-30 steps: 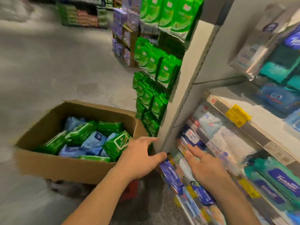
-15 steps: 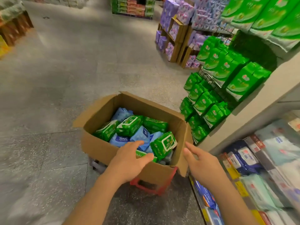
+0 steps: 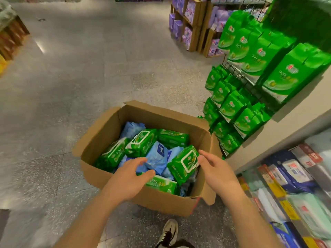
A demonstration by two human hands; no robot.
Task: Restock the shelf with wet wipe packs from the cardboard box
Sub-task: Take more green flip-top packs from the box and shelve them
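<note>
Head view is showing me both hands, left [image 3: 129,178] and right [image 3: 217,171], hovering with fingers loosely spread over glossy green and blue packs [image 3: 183,162] in the corrugated box [image 3: 114,120].

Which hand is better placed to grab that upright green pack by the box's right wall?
Right. The right hand hovers open with its fingers beside the green pack; the left hand sits over blue packs further left.
</note>
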